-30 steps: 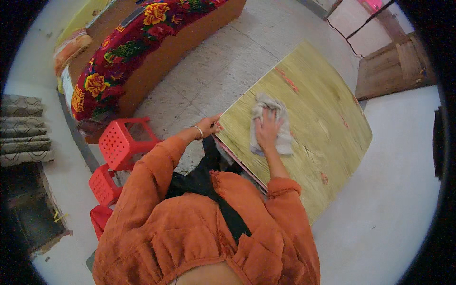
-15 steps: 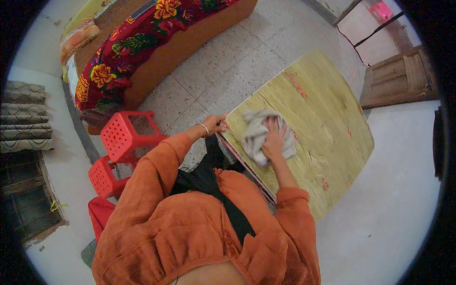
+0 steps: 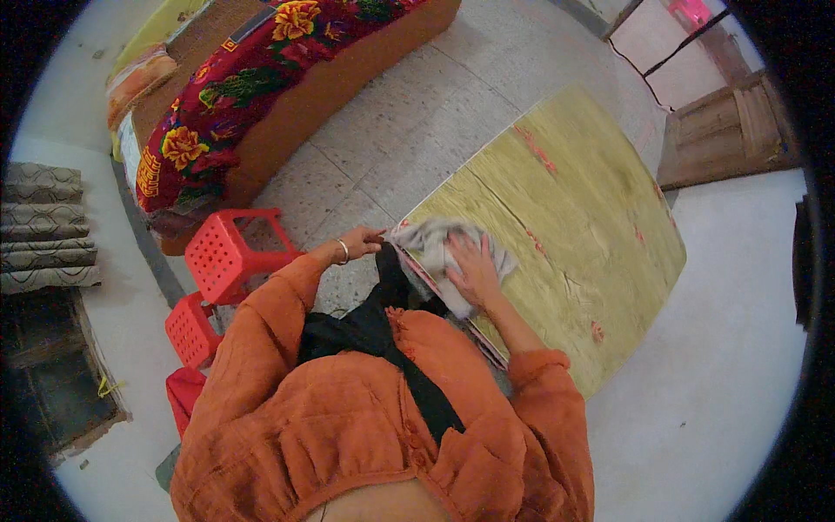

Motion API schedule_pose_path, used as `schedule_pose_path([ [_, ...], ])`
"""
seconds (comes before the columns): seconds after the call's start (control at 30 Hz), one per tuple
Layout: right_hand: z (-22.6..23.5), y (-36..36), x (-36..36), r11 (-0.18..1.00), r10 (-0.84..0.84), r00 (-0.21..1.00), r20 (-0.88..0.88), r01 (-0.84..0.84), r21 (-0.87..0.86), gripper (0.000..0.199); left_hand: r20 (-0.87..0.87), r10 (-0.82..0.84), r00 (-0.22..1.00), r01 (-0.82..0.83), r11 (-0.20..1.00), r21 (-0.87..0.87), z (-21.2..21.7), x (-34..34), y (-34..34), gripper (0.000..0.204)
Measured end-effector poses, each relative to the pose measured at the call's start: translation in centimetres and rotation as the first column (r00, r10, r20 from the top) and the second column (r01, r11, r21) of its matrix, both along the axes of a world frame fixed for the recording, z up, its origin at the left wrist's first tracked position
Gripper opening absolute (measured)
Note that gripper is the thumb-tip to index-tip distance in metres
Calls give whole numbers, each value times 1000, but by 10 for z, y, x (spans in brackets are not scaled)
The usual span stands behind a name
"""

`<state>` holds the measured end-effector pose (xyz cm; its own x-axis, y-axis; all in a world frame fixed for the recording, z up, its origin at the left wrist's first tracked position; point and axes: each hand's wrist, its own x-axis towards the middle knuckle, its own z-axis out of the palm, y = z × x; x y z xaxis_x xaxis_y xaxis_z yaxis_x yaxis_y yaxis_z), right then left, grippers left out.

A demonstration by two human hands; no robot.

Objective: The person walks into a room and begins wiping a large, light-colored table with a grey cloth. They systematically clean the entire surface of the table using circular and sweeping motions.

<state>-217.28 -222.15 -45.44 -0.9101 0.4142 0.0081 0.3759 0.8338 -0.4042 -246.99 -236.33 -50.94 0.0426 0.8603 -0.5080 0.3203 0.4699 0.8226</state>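
Note:
My right hand (image 3: 474, 270) lies on a crumpled light grey cloth (image 3: 424, 239), its fingers spread flat over it. The cloth rests on the near left part of a table (image 3: 583, 226) with a yellow-green wood-grain cover, and reaches over its left corner. Just left of that corner is my left hand (image 3: 358, 244), its fingers drawn together with their tips at the edge. Whatever they pinch is too small to make out. A light bangle circles the left wrist.
Two red plastic stools (image 3: 228, 257) stand at the left. Behind them is a long brown piece of furniture (image 3: 287, 143) draped with a red floral cloth (image 3: 252, 96). A wooden door panel (image 3: 726, 130) stands beyond the table's right side, near a white wall (image 3: 731, 304).
My right hand has drawn the cloth toward me and left, to the table's left corner. My left hand has shifted left, off the tabletop to just outside the corner.

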Motion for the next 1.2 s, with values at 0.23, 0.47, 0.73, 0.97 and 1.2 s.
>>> schedule_pose_path([
  [0.23, 18, -7, -69, 991, 109, 992, -67, -103, 89, 48, -239, 335, 911, -358, 932, -55, 15, 11, 63, 46],
  [0.47, 27, -9, 70, 980, -158, 986, 58, 164, -111, 58, -99, 330, 939, -324, 943, 74, 24, 29, 91, 51],
  [0.73, -5, 72, 57, 646, -747, 664, 25, 717, 262, 58, -522, 275, 808, -201, 960, 194, 27, 90, 138, 49],
  [0.97, 7, -5, 96, 947, -310, 950, 38, 312, -70, 54, -558, 249, 791, -169, 967, 192, 26, 92, 145, 46],
  [1.2, -11, 81, 116, 542, -837, 536, 108, 788, 293, 53, -627, 300, 719, -206, 953, 221, 41, 105, 142, 42],
])
